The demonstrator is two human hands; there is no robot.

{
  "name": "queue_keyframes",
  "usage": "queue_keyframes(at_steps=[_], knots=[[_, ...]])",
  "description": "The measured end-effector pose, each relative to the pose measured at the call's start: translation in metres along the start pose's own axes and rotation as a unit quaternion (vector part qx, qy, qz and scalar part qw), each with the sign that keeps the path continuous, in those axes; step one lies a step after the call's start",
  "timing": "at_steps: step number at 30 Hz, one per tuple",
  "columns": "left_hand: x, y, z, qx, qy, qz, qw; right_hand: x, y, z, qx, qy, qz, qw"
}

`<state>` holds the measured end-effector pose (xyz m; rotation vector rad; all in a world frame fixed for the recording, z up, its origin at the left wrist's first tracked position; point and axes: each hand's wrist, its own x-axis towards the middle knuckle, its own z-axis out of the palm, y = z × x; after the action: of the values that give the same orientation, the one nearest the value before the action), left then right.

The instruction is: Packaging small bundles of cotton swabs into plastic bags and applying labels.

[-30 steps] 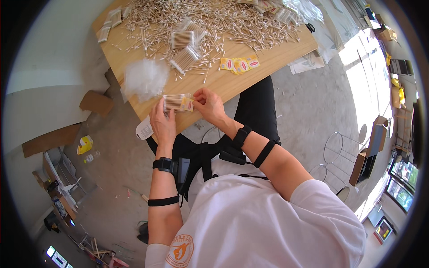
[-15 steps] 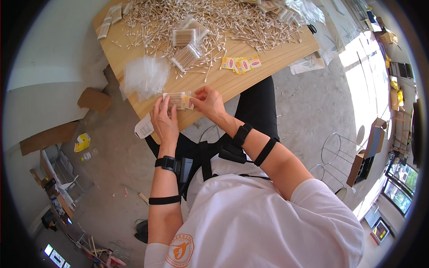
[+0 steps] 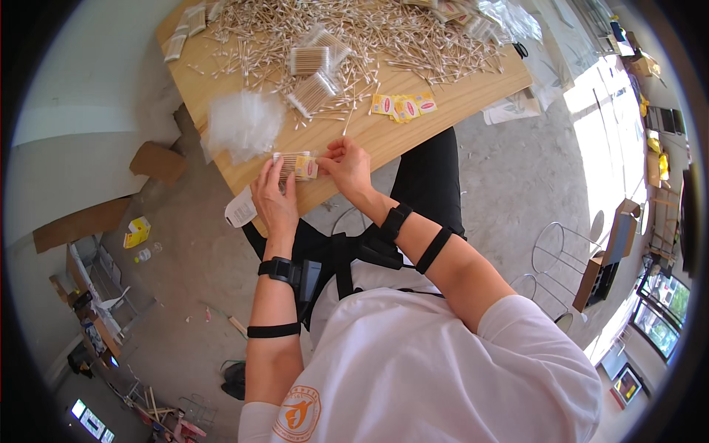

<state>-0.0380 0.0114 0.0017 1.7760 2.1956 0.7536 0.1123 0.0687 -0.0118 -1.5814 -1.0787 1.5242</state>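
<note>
The grip of the left hand (image 3: 275, 201), at centre-left of the frame, is closed around the left end of a flat, clear plastic packet of wooden-stemmed cotton swabs (image 3: 286, 164), with the forefinger along its top and the thumb at its lower side. The grip of the right hand (image 3: 346, 168), just to the right, has thumb and forefinger pinching the right edge of a small yellow-and-white printed card (image 3: 306, 168), which lies over the packet's right end.

Both hands work above the lower corner of a pale wooden tabletop (image 3: 454, 83) with a visible grain. A white paper piece (image 3: 240, 208) juts out past that corner, beside the left hand. Just above the hands, towards the left, sits a loose stack of translucent plastic bags (image 3: 245, 125). Up and to the right, a few overlapping yellow-and-white cards (image 3: 404, 108) lie in a short row.

Higher up, three filled clear swab packets (image 3: 314, 92) overlap at the edge of a broad heap of loose cotton swabs (image 3: 255, 37) that runs across the top of the frame. More filled packets (image 3: 175, 46) rest at the upper left; crumpled clear plastic (image 3: 513, 21) lies at the upper right. Beyond, a grey concrete floor (image 3: 502, 173) spreads, with brown cardboard (image 3: 159, 162) at the left.
</note>
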Motion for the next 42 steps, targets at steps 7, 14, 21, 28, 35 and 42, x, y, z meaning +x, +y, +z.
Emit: queue_keyframes(at_steps=[7, 14, 21, 28, 35, 42], knots=[[0.0, -0.001, -0.002, 0.001, 0.001, 0.003, 1.0, -0.02, -0.002, -0.001, 0.245, 0.049, 0.12, 0.961], [0.0, 0.0, -0.003, 0.0, 0.002, 0.0, 1.0, -0.019, -0.004, 0.004, 0.271, 0.006, 0.114, 0.956], [0.0, 0.003, -0.006, -0.001, -0.018, -0.026, 1.0, -0.016, 0.0, 0.005, 0.257, -0.014, 0.119, 0.959], [0.001, -0.001, -0.006, 0.013, -0.017, -0.015, 1.0, -0.014, -0.005, 0.01, 0.263, -0.015, 0.12, 0.957], [0.002, -0.003, -0.005, 0.013, -0.016, -0.003, 1.0, -0.012, -0.004, 0.008, 0.244, -0.015, 0.126, 0.961], [0.004, -0.001, -0.007, 0.023, -0.031, 0.001, 0.999, -0.011, -0.001, 0.01, 0.272, -0.02, 0.146, 0.951]])
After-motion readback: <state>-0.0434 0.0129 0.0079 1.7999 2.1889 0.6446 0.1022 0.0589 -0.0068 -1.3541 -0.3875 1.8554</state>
